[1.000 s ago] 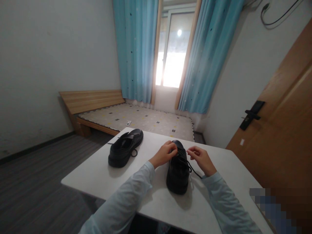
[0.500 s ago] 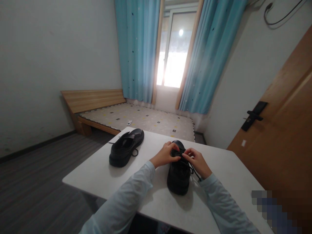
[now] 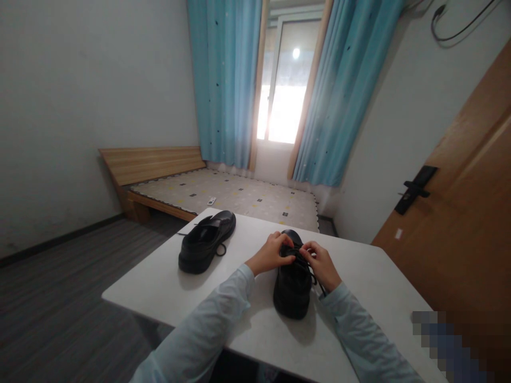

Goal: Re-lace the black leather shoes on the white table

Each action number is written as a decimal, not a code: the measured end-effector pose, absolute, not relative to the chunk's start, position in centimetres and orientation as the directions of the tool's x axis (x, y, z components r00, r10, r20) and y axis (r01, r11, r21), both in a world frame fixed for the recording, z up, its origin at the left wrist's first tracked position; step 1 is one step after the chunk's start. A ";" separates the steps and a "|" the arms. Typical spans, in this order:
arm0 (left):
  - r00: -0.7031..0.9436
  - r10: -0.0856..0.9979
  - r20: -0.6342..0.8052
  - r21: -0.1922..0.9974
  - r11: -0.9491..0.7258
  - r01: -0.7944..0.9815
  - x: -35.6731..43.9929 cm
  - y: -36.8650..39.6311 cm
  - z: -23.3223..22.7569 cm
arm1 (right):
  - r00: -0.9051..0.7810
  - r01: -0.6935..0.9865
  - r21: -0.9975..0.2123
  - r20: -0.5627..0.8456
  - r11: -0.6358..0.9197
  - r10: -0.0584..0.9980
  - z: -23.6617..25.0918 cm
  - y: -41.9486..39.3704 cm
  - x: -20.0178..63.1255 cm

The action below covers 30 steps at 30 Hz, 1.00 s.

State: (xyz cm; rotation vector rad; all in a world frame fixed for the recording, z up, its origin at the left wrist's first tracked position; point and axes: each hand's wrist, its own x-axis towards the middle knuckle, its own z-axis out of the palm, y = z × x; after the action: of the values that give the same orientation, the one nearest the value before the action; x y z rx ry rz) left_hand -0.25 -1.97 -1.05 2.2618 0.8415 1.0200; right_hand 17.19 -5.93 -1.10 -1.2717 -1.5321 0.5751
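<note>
A black lace-up shoe [image 3: 292,295] stands upright on the white table [image 3: 151,290], its heel towards me. My left hand [image 3: 269,255] reaches over its left side, fingers and thumb closed around the lacing area. On the other side, my right hand [image 3: 322,266] pinches a black shoelace [image 3: 313,279] near the eyelets; its fingertips are partly hidden. Loose lace hangs down along the shoe's right side. The matching black shoe [image 3: 197,251] rests further left, with its tongue lifted and a lace loop lying on the table beside it.
Behind the table is a bed [image 3: 239,191] with a patterned mattress and a small white object [image 3: 211,201] on it. A wooden door [image 3: 459,202] with a black handle stands on the right. Blue curtains [image 3: 227,85] flank the bright window.
My right hand has shifted slightly left and up, its wrist drawing nearer to the shoe. My left hand and both shoes stay where they were.
</note>
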 end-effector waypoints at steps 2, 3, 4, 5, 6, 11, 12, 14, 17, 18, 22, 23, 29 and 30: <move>0.523 0.713 0.467 0.664 -0.673 0.325 -0.2 -2.0 -1.1 | 0.101 0.420 -0.845 0.405 0.330 0.909 -1.1 -6.0 17.1; 0.523 0.713 0.466 0.664 -0.673 0.326 -0.2 -2.0 -1.0 | 0.114 0.422 -0.843 0.413 0.333 0.903 -1.1 -6.0 17.1; 0.523 0.714 0.466 0.664 -0.673 0.326 -0.2 -2.0 -1.0 | 0.127 0.429 -0.839 0.424 0.336 0.897 -1.1 -6.0 17.0; 0.523 0.713 0.466 0.664 -0.673 0.326 -0.2 -2.1 -0.9 | 0.139 0.439 -0.833 0.434 0.338 0.890 -1.1 -6.1 17.0; 0.523 0.713 0.467 0.664 -0.673 0.325 -0.2 -2.1 -0.9 | 0.148 0.447 -0.828 0.442 0.339 0.885 -1.1 -6.1 16.9; 0.519 0.720 0.462 0.671 -0.666 0.327 -0.2 -2.4 -0.7 | 0.145 0.398 -0.849 0.433 0.349 0.890 -0.7 -6.1 16.8; 0.518 0.722 0.459 0.673 -0.663 0.328 -0.2 -2.4 -0.7 | 0.130 0.363 -0.864 0.418 0.349 0.899 -0.6 -6.1 16.8; 0.517 0.724 0.457 0.676 -0.660 0.328 -0.2 -2.4 -0.7 | 0.090 0.278 -0.900 0.372 0.336 0.924 -0.5 -6.1 17.0; 0.514 0.722 0.463 0.672 -0.664 0.328 -0.3 -2.4 -0.8 | 0.035 0.169 -0.948 0.281 0.271 0.959 -0.4 -6.1 17.3; 0.514 0.721 0.464 0.670 -0.665 0.329 -0.3 -2.4 -0.8 | 0.026 0.150 -0.956 0.260 0.253 0.965 -0.4 -6.2 17.4; 0.514 0.724 0.460 0.671 -0.663 0.333 -0.3 -2.3 -0.8 | 0.062 0.129 -0.950 0.295 0.286 0.953 0.0 -6.5 17.5; 0.514 0.725 0.458 0.671 -0.661 0.335 -0.3 -2.3 -0.7 | 0.078 0.128 -0.945 0.311 0.300 0.947 0.1 -6.5 17.5; 0.513 0.731 0.450 0.675 -0.655 0.341 -0.4 -2.4 -0.6 | 0.103 0.079 -0.941 0.335 0.328 0.936 -0.1 -6.4 17.6; 0.513 0.732 0.448 0.675 -0.653 0.343 -0.4 -2.4 -0.5 | 0.100 0.054 -0.940 0.340 0.337 0.935 -0.1 -6.3 17.6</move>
State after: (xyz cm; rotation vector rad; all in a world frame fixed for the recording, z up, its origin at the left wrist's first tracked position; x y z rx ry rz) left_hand -0.42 -2.42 -0.54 2.2455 0.8771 1.0072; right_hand 17.63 -6.33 -0.15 -1.0257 -1.2997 0.8584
